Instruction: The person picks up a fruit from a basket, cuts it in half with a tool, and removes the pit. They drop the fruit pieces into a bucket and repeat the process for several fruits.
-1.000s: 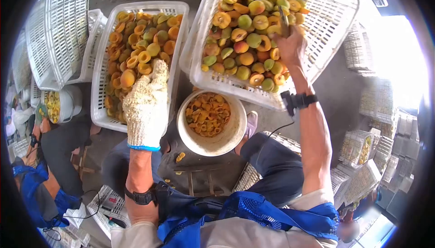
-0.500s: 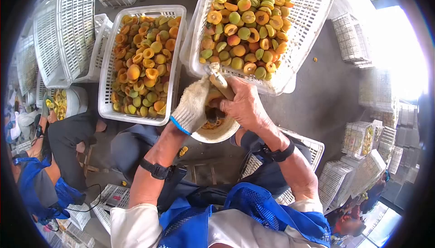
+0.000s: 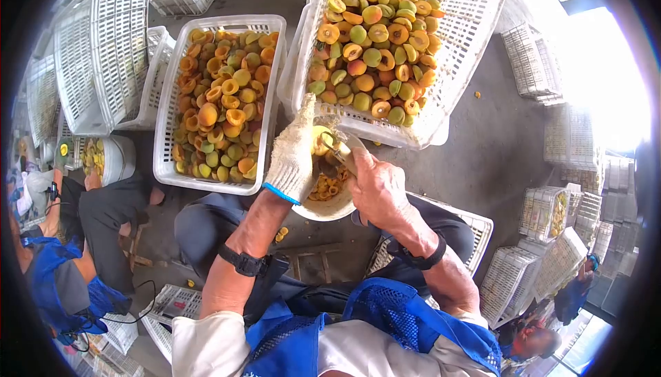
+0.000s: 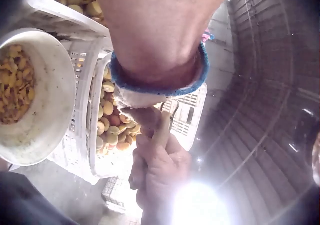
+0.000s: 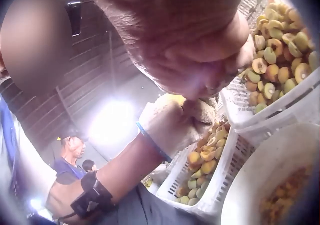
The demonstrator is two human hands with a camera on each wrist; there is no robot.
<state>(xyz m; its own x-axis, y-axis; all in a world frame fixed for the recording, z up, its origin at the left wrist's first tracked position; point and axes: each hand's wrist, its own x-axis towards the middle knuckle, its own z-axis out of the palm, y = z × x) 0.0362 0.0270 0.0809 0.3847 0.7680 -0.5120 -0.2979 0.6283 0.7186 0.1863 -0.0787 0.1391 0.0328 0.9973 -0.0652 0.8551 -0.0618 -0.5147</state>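
My left hand (image 3: pixel 292 156), in a cream knitted glove with a blue cuff, holds a yellow-green apricot half (image 3: pixel 321 139) over the white bucket (image 3: pixel 332 213). A pitting tool (image 3: pixel 348 159) with a pale handle is gripped in my bare right hand (image 3: pixel 381 191); its metal end meets the fruit. In the left wrist view the tool's handle (image 4: pixel 162 131) sticks out of the right fist, while the cuff hides the fruit. Inside the bucket lie brownish-orange pits or scraps. The right wrist view shows the glove (image 5: pixel 172 122) close beneath my right hand.
Left of the bucket stands a white crate (image 3: pixel 160 139) of hollowed apricot halves. Behind it, a tilted crate (image 3: pixel 475 36) holds halves with pits showing. Stacked crates (image 3: pixel 103 53) line the far left, more (image 3: pixel 571 136) the right. Another person (image 3: pixel 103 225) sits at left beside a bucket (image 3: pixel 122 160).
My right hand came back from the tilted crate to the bucket, and my left hand left the left crate. Both now meet over the bucket, with the tool's end at an apricot half.
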